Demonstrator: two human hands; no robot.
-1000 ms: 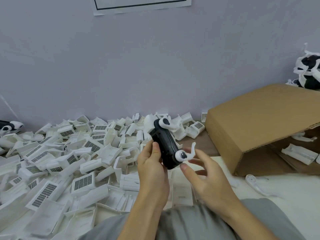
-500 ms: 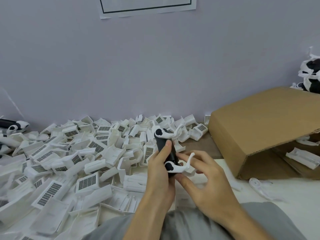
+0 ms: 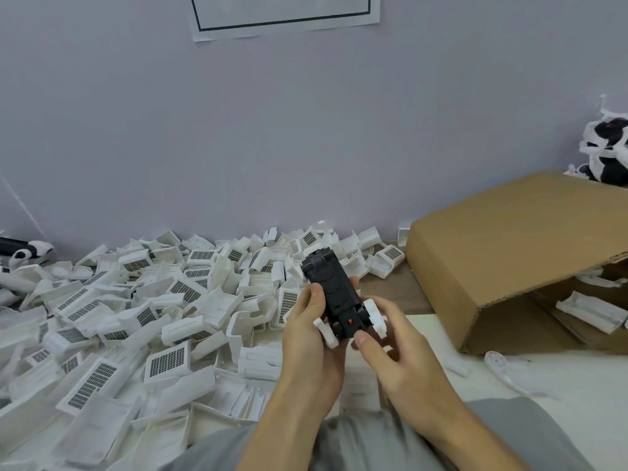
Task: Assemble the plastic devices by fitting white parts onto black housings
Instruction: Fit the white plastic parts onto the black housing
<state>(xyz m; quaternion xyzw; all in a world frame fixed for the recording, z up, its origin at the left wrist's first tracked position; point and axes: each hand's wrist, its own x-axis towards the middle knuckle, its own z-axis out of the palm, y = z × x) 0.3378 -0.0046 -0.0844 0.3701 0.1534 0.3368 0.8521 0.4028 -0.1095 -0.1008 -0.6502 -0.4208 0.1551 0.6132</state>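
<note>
Black housing (image 3: 334,294) gripped between both hands.
Left hand (image 3: 311,329) wraps its side; right hand (image 3: 396,341) pinches near end, white parts (image 3: 375,316) attached.

black housing (image 3: 334,294): matt black plastic, ribbed, held at centre.
white parts (image 3: 375,316): smooth white plastic.
pile of white shells (image 3: 136,317): matt plastic with dark grilles, at 9 o'clock.
box (image 3: 509,246): rough brown cardboard, at 3 o'clock.
wall sheet (image 3: 285,15): paper, at 12 o'clock.
</note>
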